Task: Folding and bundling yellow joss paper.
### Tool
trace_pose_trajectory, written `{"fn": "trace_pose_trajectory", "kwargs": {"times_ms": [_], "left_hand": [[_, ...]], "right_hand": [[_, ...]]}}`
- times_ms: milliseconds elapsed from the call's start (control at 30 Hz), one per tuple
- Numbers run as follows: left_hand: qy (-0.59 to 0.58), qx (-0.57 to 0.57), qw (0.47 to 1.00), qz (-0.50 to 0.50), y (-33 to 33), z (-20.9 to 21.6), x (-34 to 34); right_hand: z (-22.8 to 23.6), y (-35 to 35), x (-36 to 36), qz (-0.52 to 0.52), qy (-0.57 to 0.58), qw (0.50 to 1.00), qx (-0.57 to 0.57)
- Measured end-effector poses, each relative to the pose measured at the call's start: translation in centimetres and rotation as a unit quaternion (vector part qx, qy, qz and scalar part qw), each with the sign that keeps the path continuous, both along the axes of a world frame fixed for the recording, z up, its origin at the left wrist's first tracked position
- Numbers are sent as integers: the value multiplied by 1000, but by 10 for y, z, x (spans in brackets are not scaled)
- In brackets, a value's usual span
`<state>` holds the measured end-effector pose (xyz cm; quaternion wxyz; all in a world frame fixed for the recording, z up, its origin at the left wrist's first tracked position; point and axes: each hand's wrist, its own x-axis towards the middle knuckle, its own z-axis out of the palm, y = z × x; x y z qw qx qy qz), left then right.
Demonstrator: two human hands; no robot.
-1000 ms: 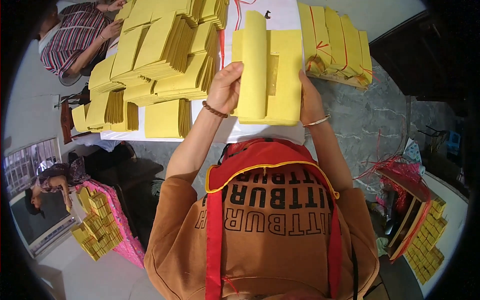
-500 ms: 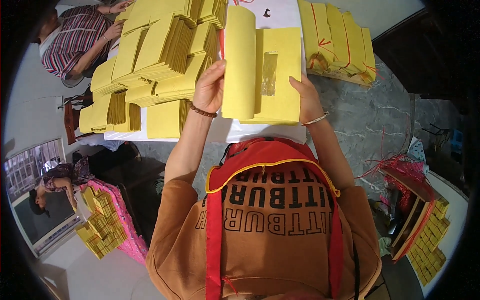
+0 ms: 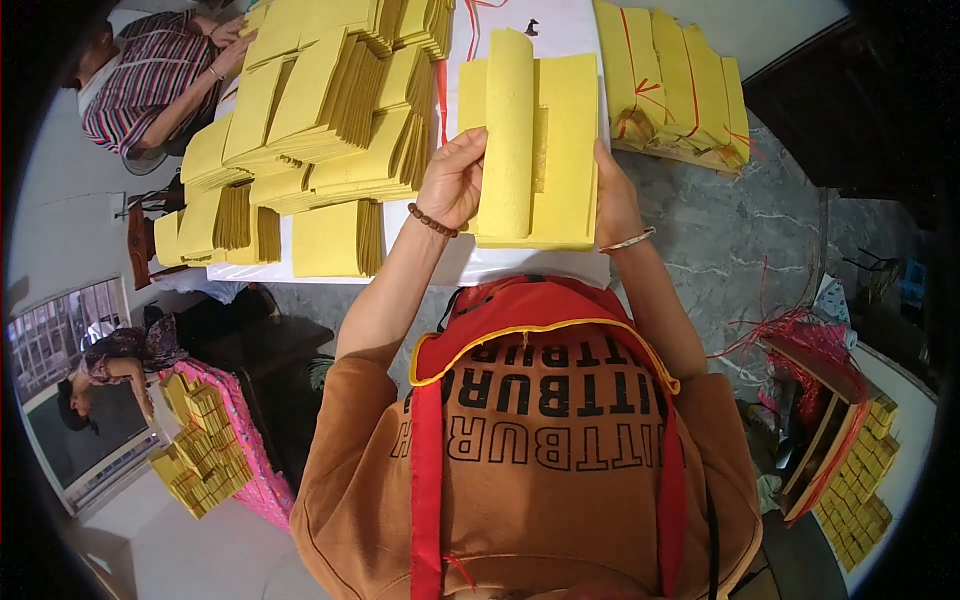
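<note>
Both forearms (image 3: 388,285) stretched forward and angled inward, left hand (image 3: 452,184) held with thumb (image 3: 465,147) uppermost, fingers (image 3: 464,194) curled, right hand (image 3: 615,203) held edgewise, fingers mostly hidden.

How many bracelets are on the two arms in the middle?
2: a brown beaded bracelet by the left hand and a pale bracelet by the right hand. Sleeves could hide more.

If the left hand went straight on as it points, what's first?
Most likely the curled yellow sheet: the left hand sits right at its left edge, though depth between them is hard to judge.
</note>
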<state>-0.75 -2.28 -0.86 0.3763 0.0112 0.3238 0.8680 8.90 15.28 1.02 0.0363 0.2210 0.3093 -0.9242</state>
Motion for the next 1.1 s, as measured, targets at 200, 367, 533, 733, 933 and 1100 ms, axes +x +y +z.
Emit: {"fn": "trace_pose_trajectory", "kwargs": {"times_ms": [200, 367, 533, 733, 933, 1100], "left_hand": [[-14, 21, 1000, 11, -17, 0, -5], [5, 56, 998, 18, -34, 8, -13], [12, 37, 999, 33, -35, 20, -13], [-20, 86, 995, -34, -19, 13, -10], [-28, 36, 999, -15, -8, -7, -13], [-51, 91, 993, -50, -17, -3, -18]], "right_hand": [[-12, -2, 1, -9, 19, 996, 82], [-23, 1, 2, -4, 36, 995, 88], [-22, 0, 1, -1, 40, 996, 77], [-21, -1, 1, -3, 36, 996, 77], [-23, 1, 0, 8, 61, 994, 88], [-12, -2, -2, -23, 2, 1000, -14]]}}
